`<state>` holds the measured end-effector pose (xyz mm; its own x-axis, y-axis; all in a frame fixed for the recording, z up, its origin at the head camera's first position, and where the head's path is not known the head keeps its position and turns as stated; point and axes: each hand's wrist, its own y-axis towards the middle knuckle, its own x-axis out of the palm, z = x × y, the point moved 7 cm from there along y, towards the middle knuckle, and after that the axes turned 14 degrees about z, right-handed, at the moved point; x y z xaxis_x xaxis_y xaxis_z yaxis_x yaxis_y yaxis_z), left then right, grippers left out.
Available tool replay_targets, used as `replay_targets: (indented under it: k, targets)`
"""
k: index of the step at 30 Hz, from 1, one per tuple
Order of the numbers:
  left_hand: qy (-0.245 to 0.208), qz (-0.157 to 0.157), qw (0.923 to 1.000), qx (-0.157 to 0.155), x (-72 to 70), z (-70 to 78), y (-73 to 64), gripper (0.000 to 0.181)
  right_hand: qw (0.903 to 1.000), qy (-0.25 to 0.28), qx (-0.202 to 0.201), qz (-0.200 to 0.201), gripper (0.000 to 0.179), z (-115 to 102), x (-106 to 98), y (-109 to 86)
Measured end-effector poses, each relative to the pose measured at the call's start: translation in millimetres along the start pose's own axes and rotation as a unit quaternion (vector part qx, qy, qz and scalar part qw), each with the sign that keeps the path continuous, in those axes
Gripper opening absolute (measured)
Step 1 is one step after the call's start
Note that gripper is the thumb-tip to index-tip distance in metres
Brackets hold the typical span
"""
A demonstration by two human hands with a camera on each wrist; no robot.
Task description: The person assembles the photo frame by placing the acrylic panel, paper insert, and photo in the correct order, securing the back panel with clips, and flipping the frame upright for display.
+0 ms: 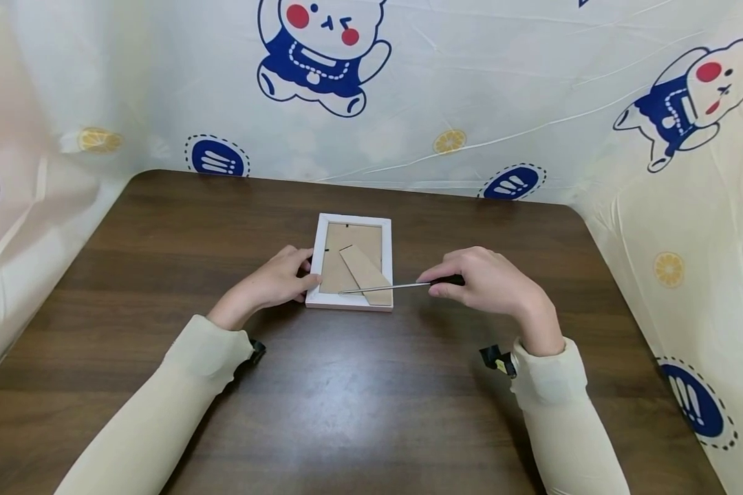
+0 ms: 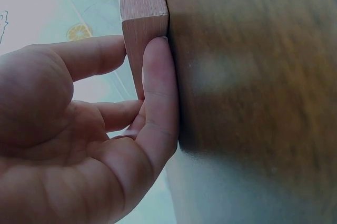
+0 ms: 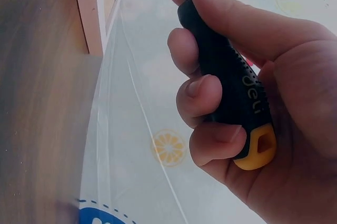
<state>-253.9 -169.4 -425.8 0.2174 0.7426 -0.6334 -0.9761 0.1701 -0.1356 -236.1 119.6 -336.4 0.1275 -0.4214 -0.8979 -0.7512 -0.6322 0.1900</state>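
A white picture frame (image 1: pixel 386 240) lies back up on the brown table, its tan backing board (image 1: pixel 362 234) showing. On the board a flat tan stand leg (image 1: pixel 371 271) lies at a slant. My left hand (image 1: pixel 278 275) holds the frame's left edge, thumb at the upper edge and other fingers against the side (image 2: pixel 150 34). A screwdriver with a black and yellow handle (image 3: pixel 226 71) is gripped in my right hand (image 1: pixel 486 282), fingers curled round it. Its thin metal shaft (image 1: pixel 396 286) points left across the stand leg, with the tip over the lower left of the board.
The dark wooden table (image 1: pixel 347 399) spreads around the frame. Behind it and at both sides hangs a pale curtain (image 1: pixel 470 82) printed with cartoon bears and orange slices. A small black device (image 1: pixel 498 360) sits at the right sleeve cuff.
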Motion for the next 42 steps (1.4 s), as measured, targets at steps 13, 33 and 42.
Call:
replay_targets:
  k: [13, 33, 42]
  targets:
    - [0.0, -0.001, 1.0, -0.001, -1.0, -0.9, -0.2, 0.063, 0.9995, -0.029, -0.004, 0.011, 0.023, -2.7, 1.2, 0.9]
    - [0.015, 0.008, 0.9995, 0.026, -1.5, -1.0, -1.4, 0.06, 0.9971, -0.069, -0.011, 0.028, 0.025, -16.9, -5.3, -1.6]
    - [0.022, 0.004, 0.9994, 0.024, -1.8, -2.4, 1.4, 0.061, 0.9948, -0.09, -0.022, 0.044, 0.025, -24.2, -10.9, -4.8]
